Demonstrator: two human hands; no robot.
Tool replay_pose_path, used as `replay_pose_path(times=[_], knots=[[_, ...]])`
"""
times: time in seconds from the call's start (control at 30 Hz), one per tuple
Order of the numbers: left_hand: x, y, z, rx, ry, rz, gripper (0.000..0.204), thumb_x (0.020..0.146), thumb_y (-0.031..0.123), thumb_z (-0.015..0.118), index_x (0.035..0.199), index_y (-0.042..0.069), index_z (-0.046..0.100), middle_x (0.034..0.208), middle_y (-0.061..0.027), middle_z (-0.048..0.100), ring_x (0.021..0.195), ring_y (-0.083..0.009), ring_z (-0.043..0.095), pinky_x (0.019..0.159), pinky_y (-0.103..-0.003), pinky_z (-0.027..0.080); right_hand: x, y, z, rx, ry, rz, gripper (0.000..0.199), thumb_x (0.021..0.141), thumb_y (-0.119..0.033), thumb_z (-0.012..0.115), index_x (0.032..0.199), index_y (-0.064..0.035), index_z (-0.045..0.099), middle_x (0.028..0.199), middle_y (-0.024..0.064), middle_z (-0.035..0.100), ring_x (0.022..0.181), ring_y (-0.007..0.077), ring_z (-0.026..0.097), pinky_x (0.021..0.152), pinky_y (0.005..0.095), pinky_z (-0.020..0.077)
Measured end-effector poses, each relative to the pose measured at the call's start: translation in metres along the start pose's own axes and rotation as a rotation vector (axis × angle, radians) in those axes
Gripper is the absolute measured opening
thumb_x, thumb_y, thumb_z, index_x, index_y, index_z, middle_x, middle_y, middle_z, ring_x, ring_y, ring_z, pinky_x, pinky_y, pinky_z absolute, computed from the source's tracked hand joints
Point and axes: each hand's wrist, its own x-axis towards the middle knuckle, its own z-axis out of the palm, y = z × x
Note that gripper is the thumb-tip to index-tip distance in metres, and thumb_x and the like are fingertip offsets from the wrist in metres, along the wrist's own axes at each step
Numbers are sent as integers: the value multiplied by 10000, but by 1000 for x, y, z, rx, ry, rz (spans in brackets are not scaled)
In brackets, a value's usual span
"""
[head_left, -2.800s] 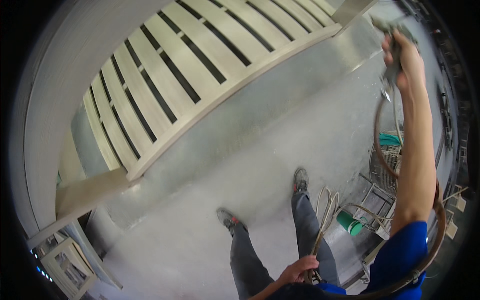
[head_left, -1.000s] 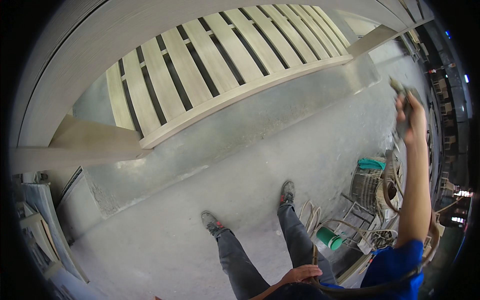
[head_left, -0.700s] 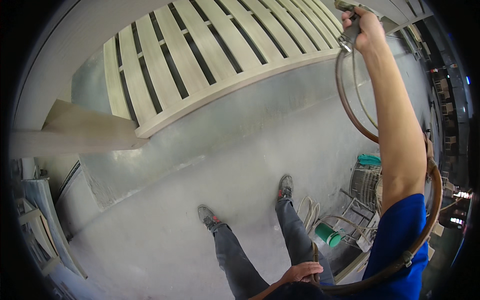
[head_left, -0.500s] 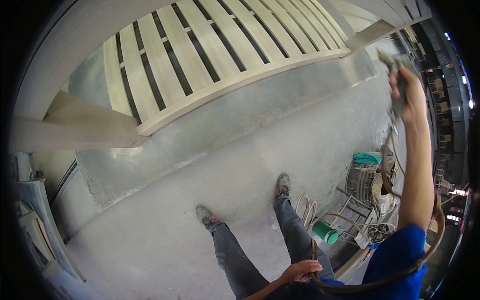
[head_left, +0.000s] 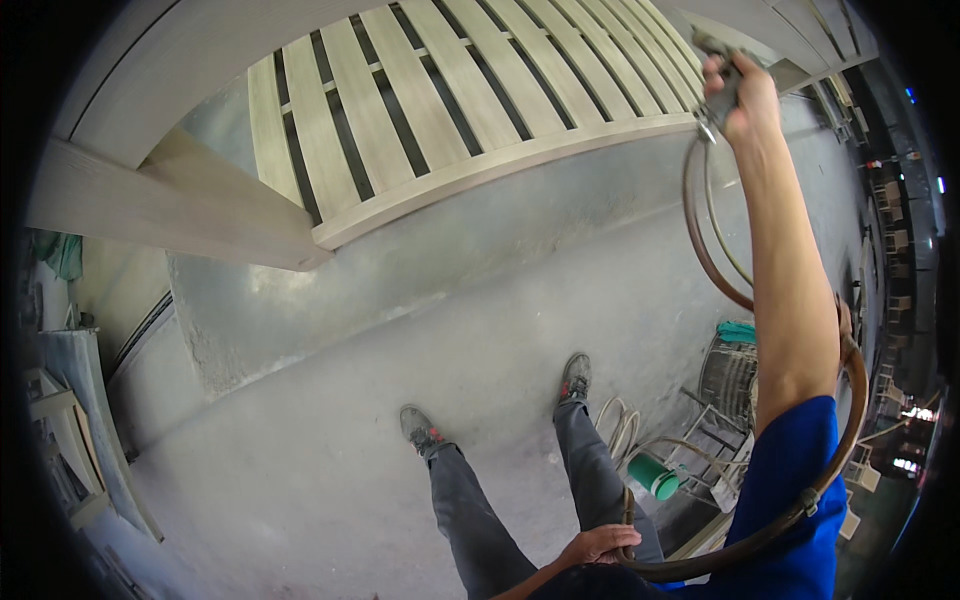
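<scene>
My right hand (head_left: 752,108) is raised at the upper right, its fingers wrapped round a grey spray gun (head_left: 718,98). A brown hose (head_left: 692,215) and a thinner pale line hang from the gun's lower end and loop behind my forearm. At the lower middle, my left hand (head_left: 600,543) is closed on a stretch of the same kind of hose (head_left: 850,440), which curves round my right upper arm. Ahead lies a pale wooden slatted frame (head_left: 490,155) with gaps between its slats. The gun is above its right end; I cannot make out any spray.
A thick wooden leg (head_left: 215,215) stands at the frame's left. Beneath is a low grey platform (head_left: 400,285). On the floor at right are a green container (head_left: 653,476), coiled hose (head_left: 622,425) and a dusty drum (head_left: 728,380). Boards (head_left: 85,400) lean at far left.
My right hand has swung left and upward with the spray gun, from beyond the frame's right end to over it. The hose loop came along. My left hand has stayed on the hose.
</scene>
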Motion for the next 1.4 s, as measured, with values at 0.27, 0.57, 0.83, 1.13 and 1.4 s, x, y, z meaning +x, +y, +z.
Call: replay_pose_path(times=[0.27, 0.57, 0.83, 1.13, 1.4], knots=[[-19, 4, -5, -24, -38, -23, 411, 872, -50, 725, 1258, 83, 677, 1260, -121, 698, 1240, -318, 651, 1060, -402, 520, -133, -71, -30, -469, -15, 18, 178, 1039, -230, 592, 1006, -56, 608, 846, 40, 662, 617, 84, 596, 461, 210, 450], [-26, 20, -23, 80, -118, -16, 438, 860, -61, 713, 1271, 84, 672, 1277, -115, 694, 1271, -306, 634, 1057, -401, 518, -195, -86, -52, -470, 290, 43, 175, 1034, -239, 592, 1076, -74, 634, 905, 22, 677, 702, 80, 638, 454, 195, 449], [-39, 15, -3, 67, 57, 17, 351, 914, -3, 712, 1255, 69, 665, 1290, -116, 683, 1216, -301, 666, 1000, -379, 553, -74, 0, 78, -73, 59, 47, 190, 1059, -137, 485, 1111, 37, 542, 804, 130, 628, 621, 187, 597, 495, 275, 474], [-53, 25, -6, 107, -79, 0, 418, 884, -33, 710, 1285, 76, 660, 1286, -142, 678, 1139, -305, 690, 965, -391, 562, -250, -93, -32, -583, 255, 76, 187, 1021, -227, 609, 1092, -55, 628, 862, 30, 647, 662, 97, 612, 450, 225, 442], [-115, 43, -28, 39, -42, -128, 359, 915, 9, 710, 1263, 88, 679, 1248, -118, 710, 1191, -314, 677, 998, -369, 548, -205, -46, 19, -302, 74, 16, 204, 1049, -199, 543, 1117, -18, 610, 876, 56, 650, 714, 117, 641, 470, 216, 457]])
